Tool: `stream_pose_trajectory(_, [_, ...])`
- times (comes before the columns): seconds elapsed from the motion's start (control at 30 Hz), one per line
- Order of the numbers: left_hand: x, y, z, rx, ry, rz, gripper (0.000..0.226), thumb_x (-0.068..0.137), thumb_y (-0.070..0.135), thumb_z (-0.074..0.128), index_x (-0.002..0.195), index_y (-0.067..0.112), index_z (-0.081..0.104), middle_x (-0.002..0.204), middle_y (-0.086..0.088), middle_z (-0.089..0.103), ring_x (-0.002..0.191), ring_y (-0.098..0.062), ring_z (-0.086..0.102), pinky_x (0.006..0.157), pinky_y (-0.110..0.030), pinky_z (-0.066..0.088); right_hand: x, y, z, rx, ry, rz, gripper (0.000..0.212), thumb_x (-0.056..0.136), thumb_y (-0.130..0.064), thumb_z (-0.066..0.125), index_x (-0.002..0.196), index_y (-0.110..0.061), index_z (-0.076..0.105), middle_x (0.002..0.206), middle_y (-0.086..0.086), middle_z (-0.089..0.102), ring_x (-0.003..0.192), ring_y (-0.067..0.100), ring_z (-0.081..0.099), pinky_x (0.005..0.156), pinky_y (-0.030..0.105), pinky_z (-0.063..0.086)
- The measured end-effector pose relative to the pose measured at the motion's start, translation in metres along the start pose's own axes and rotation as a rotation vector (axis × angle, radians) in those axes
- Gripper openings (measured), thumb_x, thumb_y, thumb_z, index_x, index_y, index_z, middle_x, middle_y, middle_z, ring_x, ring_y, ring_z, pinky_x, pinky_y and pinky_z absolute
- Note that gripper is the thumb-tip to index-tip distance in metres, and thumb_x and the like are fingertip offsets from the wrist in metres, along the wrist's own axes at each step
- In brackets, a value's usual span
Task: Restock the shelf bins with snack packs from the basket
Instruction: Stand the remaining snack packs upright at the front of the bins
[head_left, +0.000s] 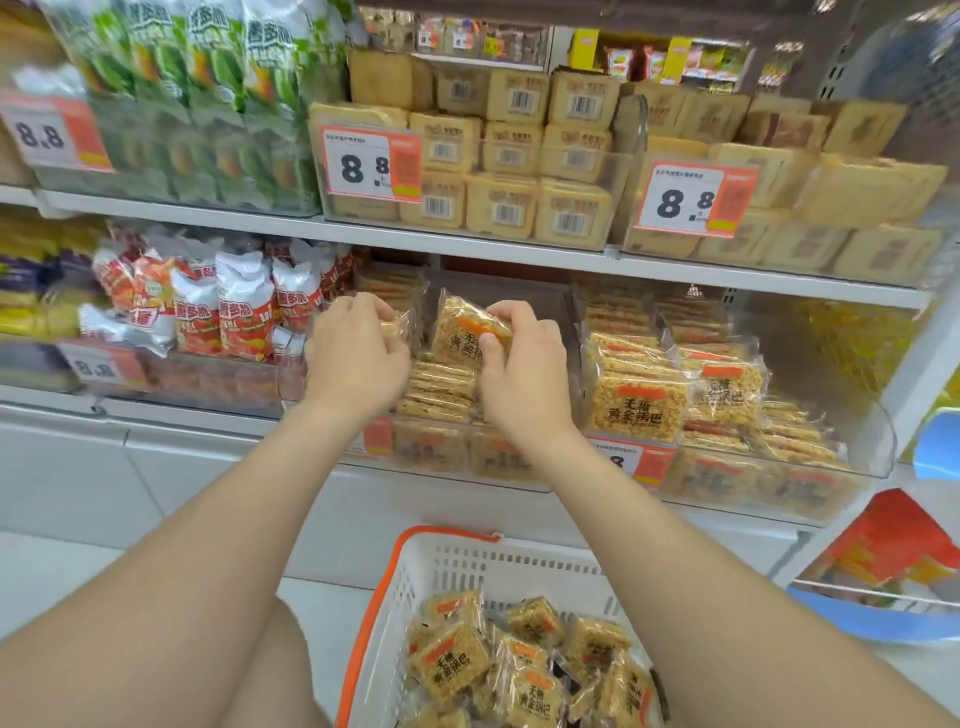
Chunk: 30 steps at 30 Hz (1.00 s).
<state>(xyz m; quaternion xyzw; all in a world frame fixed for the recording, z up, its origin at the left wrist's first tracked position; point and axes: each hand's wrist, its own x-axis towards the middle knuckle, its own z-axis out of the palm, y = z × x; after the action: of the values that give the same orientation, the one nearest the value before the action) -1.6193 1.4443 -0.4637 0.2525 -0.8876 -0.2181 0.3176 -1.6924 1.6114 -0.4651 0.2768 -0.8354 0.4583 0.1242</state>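
Both my hands reach into a clear shelf bin (457, 452) on the lower shelf. My right hand (524, 374) pinches a clear-wrapped pack of golden rice crackers (460, 330) with an orange label, held tilted above the stacked packs (441, 389) in the bin. My left hand (358, 353) curls round another pack (397, 325) at the bin's left side; most of that pack is hidden by my fingers. Below, a white basket (509, 566) with an orange handle holds several more of the same packs (524, 665).
To the right a second clear bin (878, 441) is filled with the same cracker packs (636, 405). Red and white snack bags (218, 306) fill the bin on the left. The upper shelf (467, 244) carries beige boxes and 8.8 price tags.
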Motion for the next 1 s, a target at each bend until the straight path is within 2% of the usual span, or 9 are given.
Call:
stream_pose_trajectory(0.13, [0.007,-0.009,0.012,0.158,-0.078,0.083,0.068,0.087,0.034,0.076,0.147,0.019,0.047,0.155,-0.005,0.045,0.153,-0.030,0.029,0.125,-0.057,0.022,0.025,0.009,0.023,-0.037,0.027,0.026,0.027,0.108,-0.024,0.054,0.134,-0.031,0.054,0.123,0.002,0.040,0.101,0.022,0.058,0.087,0.030,0.041])
stream_pose_trajectory(0.23, [0.013,-0.014,0.024,0.283,-0.145,0.063,0.078,0.087,0.041,0.077,0.153,0.023,0.039,0.168,-0.004,0.030,0.160,-0.031,0.013,0.126,-0.064,0.008,0.047,0.018,0.042,-0.096,-0.001,0.083,0.027,0.109,-0.024,0.051,0.136,-0.029,0.052,0.128,0.007,0.039,0.104,0.031,0.060,0.094,0.036,0.048])
stream_pose_trajectory(0.37, [0.019,-0.017,0.031,0.332,-0.099,0.074,0.072,0.083,0.043,0.079,0.145,0.028,0.045,0.155,-0.002,0.044,0.151,-0.033,0.029,0.122,-0.070,0.013,0.081,0.022,0.060,-0.178,-0.038,0.224,0.040,0.109,-0.021,0.051,0.148,-0.024,0.049,0.156,0.024,0.029,0.117,0.043,0.063,0.100,0.039,0.048])
stream_pose_trajectory(0.43, [0.022,-0.019,0.034,0.354,-0.051,0.070,0.067,0.083,0.045,0.078,0.140,0.027,0.048,0.147,-0.003,0.049,0.146,-0.035,0.035,0.121,-0.071,0.015,0.100,0.025,0.071,-0.235,-0.042,0.247,0.043,0.106,-0.015,0.055,0.148,-0.020,0.051,0.160,0.028,0.024,0.125,0.044,0.060,0.107,0.041,0.047])
stream_pose_trajectory(0.6, [0.028,-0.019,0.041,0.369,0.039,0.089,0.057,0.085,0.053,0.072,0.131,0.026,0.051,0.143,-0.003,0.056,0.145,-0.035,0.040,0.122,-0.069,0.016,0.148,0.031,0.098,-0.422,0.001,0.344,0.056,0.095,-0.002,0.062,0.145,-0.023,0.050,0.164,0.023,0.022,0.147,0.046,0.029,0.116,0.048,0.040])
stream_pose_trajectory(0.7, [0.030,-0.020,0.043,0.379,0.049,0.086,0.056,0.086,0.048,0.074,0.131,0.027,0.049,0.139,-0.001,0.059,0.144,-0.035,0.041,0.121,-0.070,0.017,0.166,0.035,0.112,-0.514,-0.065,0.328,0.060,0.095,-0.002,0.062,0.150,-0.019,0.048,0.166,0.025,0.024,0.152,0.044,0.022,0.118,0.047,0.035])
stream_pose_trajectory(0.83, [0.031,-0.021,0.045,0.403,0.041,0.074,0.060,0.083,0.033,0.077,0.135,0.027,0.046,0.139,-0.002,0.058,0.143,-0.035,0.041,0.120,-0.070,0.018,0.177,0.037,0.122,-0.455,-0.028,0.279,0.048,0.096,-0.002,0.063,0.143,-0.009,0.053,0.155,0.023,0.039,0.141,0.038,0.042,0.110,0.041,0.045])
stream_pose_trajectory(0.93, [0.030,-0.016,0.047,0.420,0.048,0.057,0.061,0.082,0.023,0.077,0.134,0.026,0.045,0.138,-0.004,0.057,0.143,-0.038,0.041,0.120,-0.072,0.017,0.183,0.042,0.117,-0.383,0.044,0.259,0.029,0.097,-0.006,0.065,0.126,-0.004,0.062,0.133,0.017,0.062,0.125,0.032,0.060,0.099,0.036,0.052])
stream_pose_trajectory(1.0, [0.029,-0.012,0.049,0.426,0.045,0.041,0.062,0.081,0.016,0.076,0.133,0.025,0.044,0.139,-0.006,0.056,0.145,-0.040,0.039,0.121,-0.074,0.014,0.183,0.046,0.114,-0.357,0.073,0.266,0.025,0.097,-0.007,0.065,0.123,-0.005,0.065,0.123,0.014,0.069,0.116,0.030,0.067,0.095,0.034,0.056])
